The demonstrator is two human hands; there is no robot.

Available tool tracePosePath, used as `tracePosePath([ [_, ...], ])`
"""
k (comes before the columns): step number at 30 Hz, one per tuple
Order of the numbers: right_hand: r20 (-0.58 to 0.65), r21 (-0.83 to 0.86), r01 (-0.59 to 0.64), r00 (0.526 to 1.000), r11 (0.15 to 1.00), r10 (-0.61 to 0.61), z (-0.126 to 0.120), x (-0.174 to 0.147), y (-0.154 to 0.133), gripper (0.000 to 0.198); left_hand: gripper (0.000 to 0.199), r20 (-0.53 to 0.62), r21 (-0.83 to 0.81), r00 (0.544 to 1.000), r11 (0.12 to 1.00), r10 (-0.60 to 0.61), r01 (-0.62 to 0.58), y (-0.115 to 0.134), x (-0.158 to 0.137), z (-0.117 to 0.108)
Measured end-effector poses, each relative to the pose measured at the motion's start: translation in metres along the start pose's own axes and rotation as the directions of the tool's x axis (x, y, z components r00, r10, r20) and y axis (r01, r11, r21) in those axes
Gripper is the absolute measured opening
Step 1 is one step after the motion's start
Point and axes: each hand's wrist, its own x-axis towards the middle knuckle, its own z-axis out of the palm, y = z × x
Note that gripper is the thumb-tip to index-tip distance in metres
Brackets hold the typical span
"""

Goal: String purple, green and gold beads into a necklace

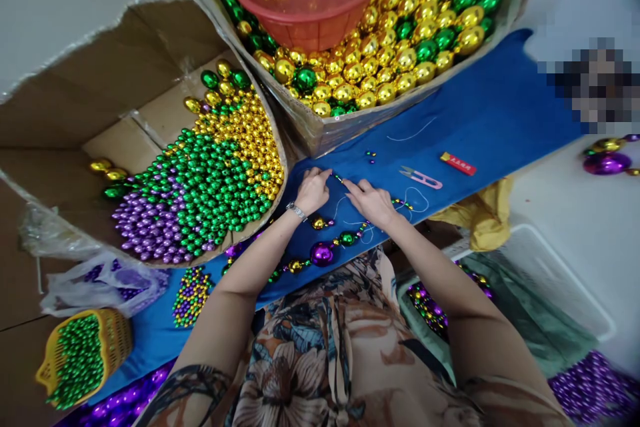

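Note:
A short string of small green and gold beads [338, 178] stretches between my hands above the blue cloth. My left hand [313, 191], with a watch on its wrist, pinches one end. At the other end are the closed fingertips of my right hand [371, 203]; the exact grip is hard to see. White thread [354, 221] loops on the cloth around my right hand. Below my hands lies a strand with a large purple bead [321, 253] and a green bead [348, 238]. A gold bead [319, 222] rests nearer my left hand.
Pink-handled thread snips [425, 177] and a red packet [459, 163] lie to the right. Beyond stand a cardboard box [320, 132] of large beads with a red basin [310, 17], and another box [45, 73] of small beads. A yellow basket [117, 337] stands lower left.

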Motion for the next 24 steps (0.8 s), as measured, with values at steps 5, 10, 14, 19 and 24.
tracePosePath([
  [5,0.000,0.011,0.012,1.000,1.000,-0.012,-0.003,0.002,0.000,0.055,0.055,-0.022,-0.031,1.000,0.999,0.019,-0.020,-0.001,-0.001,0.001],
  [10,-0.005,0.017,0.042,0.999,0.999,-0.042,-0.004,0.001,0.000,0.054,0.054,-0.040,-0.047,0.999,0.999,0.021,-0.023,-0.003,-0.002,0.002],
  [14,-0.005,0.010,0.065,0.998,0.998,-0.065,-0.003,0.004,0.000,0.055,0.053,-0.045,-0.057,0.999,0.998,0.018,-0.021,-0.003,-0.003,0.002],
  [19,-0.058,0.006,0.093,0.994,0.996,-0.093,0.004,0.014,-0.001,0.058,0.049,-0.037,-0.062,0.999,0.998,0.003,-0.005,-0.001,-0.003,0.000],
  [24,-0.138,0.078,0.092,0.987,0.993,-0.081,0.010,0.017,0.000,0.059,0.038,-0.042,-0.200,0.998,0.979,-0.039,0.030,-0.003,-0.002,-0.005],
])
